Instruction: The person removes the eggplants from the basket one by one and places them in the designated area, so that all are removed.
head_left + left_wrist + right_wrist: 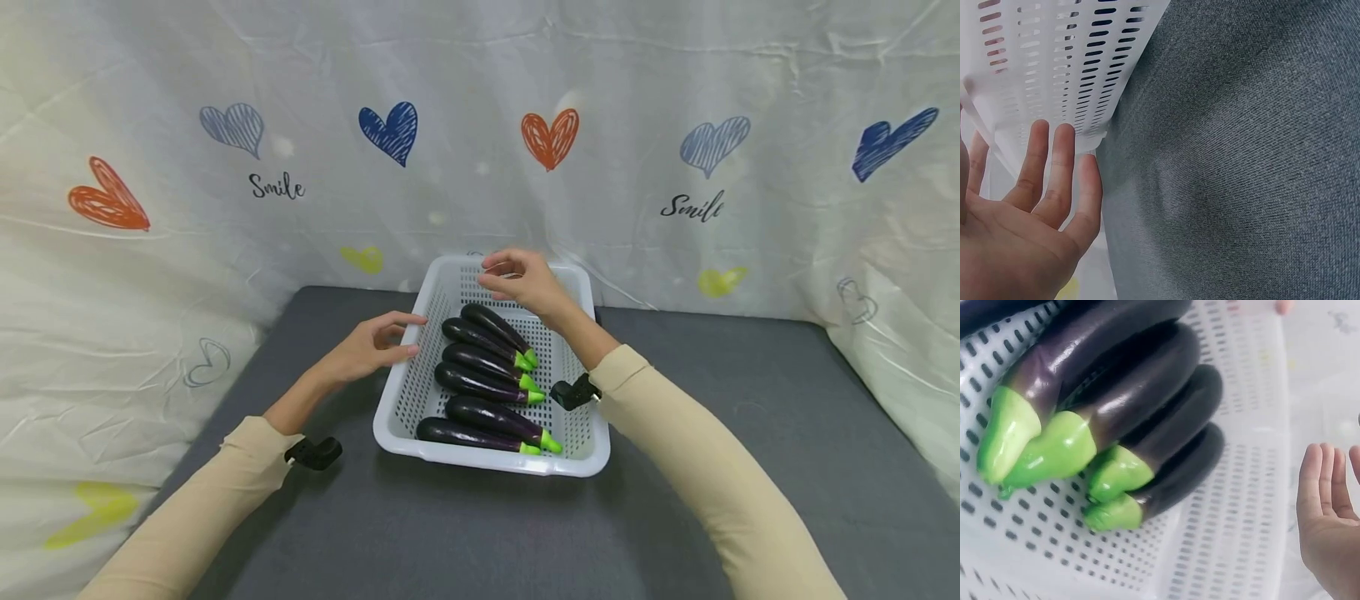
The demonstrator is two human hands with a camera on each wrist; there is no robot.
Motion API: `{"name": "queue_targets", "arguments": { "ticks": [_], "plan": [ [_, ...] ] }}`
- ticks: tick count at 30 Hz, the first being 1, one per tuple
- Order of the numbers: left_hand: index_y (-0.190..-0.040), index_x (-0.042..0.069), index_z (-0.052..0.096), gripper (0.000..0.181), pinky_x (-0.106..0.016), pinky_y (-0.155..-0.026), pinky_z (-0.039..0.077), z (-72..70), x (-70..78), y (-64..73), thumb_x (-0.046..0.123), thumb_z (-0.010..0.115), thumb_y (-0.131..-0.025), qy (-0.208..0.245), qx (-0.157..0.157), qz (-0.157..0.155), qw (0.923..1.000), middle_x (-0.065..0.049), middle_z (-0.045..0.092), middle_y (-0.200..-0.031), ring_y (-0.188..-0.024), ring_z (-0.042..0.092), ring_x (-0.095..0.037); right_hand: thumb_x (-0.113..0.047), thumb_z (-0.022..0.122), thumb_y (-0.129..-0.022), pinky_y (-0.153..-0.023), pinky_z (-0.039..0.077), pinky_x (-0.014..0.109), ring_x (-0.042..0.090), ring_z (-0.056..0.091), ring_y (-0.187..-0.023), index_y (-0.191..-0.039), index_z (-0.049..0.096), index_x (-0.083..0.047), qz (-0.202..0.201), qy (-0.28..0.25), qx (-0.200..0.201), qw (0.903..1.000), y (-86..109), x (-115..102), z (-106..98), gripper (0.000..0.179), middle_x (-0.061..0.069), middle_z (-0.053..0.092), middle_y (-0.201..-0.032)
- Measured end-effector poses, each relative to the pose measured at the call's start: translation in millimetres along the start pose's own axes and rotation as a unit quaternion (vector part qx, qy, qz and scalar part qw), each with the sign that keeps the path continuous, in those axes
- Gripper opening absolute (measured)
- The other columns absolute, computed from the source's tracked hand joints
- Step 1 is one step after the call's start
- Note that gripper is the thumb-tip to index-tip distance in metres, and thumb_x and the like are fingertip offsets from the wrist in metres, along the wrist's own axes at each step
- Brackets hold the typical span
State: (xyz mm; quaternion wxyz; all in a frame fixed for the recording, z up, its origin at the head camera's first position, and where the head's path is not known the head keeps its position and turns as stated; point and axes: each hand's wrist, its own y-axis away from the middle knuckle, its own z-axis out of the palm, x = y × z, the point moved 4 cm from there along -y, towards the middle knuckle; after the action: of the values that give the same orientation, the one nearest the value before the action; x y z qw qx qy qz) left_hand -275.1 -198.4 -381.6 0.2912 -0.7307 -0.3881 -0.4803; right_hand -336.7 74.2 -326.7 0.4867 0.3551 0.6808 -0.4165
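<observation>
Several dark purple eggplants (480,383) with green caps lie side by side in a white perforated plastic basket (397,442). Their caps point right in the head view. My left hand (369,343) is at the basket's left rim, fingers loosely bent and thumb apart; in the left wrist view its fingers (1063,169) stand beside the outer wall. Over the far part of the basket hovers my right hand (525,283), with bent fingers and nothing in it. The right wrist view shows that hand (1329,519) apart from the eggplants (1141,400).
The basket stands on a dark grey cloth-covered table (480,533). Behind it hangs a white curtain (465,192) printed with hearts and "Smile". Small black wrist devices sit at both cuffs, one on the left (315,453) and one on the right (573,392).
</observation>
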Motion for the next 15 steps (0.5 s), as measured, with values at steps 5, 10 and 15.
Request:
{"name": "queue_targets", "arguments": {
  "ticks": [5,10,15],
  "plan": [
    [-0.149,0.007,0.049,0.051,-0.050,-0.088,0.054,0.3,-0.9,0.0,0.013,0.067,-0.101,0.007,-0.002,-0.002,1.0000,-0.023,0.058,-0.126,-0.107,0.064,-0.034,-0.009,0.072,-0.097,-0.090,0.054,0.048,0.034,0.061,-0.109,-0.126,0.060,0.010,0.027,-0.008,0.016,0.9995,-7.4,16,4,0.036,0.018,0.062,-0.117],
    [-0.148,0.008,0.049,0.051,-0.050,-0.086,0.055,0.7,-0.7,0.0,0.013,0.067,-0.101,0.012,-0.001,-0.007,0.9999,-0.024,0.057,-0.126,-0.107,0.064,-0.036,-0.011,0.073,-0.096,-0.095,0.049,0.055,0.034,0.062,-0.108,-0.125,0.061,0.009,0.052,-0.019,0.020,0.9983,-14.0,27,9,0.037,0.018,0.062,-0.117],
    [-0.148,0.009,0.050,0.051,-0.051,-0.086,0.055,-0.4,-1.9,-0.1,0.013,0.067,-0.101,0.013,0.000,-0.007,0.9999,-0.024,0.056,-0.127,-0.107,0.064,-0.036,-0.011,0.076,-0.095,-0.095,0.050,0.054,0.031,0.060,-0.110,-0.127,0.061,0.010,0.060,-0.008,0.036,0.9975,-17.5,39,12,0.041,0.021,0.061,-0.121]
  ]
}}
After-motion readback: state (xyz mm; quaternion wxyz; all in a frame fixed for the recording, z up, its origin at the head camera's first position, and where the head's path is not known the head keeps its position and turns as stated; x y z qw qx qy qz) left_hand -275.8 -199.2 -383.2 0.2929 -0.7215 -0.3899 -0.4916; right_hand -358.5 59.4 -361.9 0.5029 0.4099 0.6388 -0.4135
